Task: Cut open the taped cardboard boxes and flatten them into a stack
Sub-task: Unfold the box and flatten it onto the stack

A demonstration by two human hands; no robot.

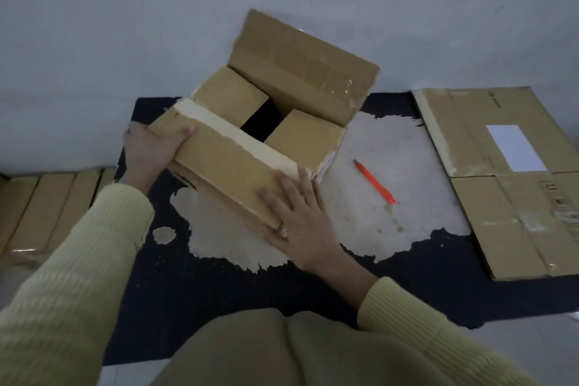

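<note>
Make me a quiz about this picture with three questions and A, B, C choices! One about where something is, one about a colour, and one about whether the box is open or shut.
1. Where is the cutter?
A on the floor, right of the box; B inside it; C in a hand.
2. What colour are the sleeves?
A red; B pale yellow; C blue.
3. The box top is:
A taped shut; B flattened; C open.

Answers:
1. A, it lies on the pale floor patch beside the box.
2. B, both arms wear pale yellow knit.
3. C, the far flap stands up and a dark gap shows inside.
</note>
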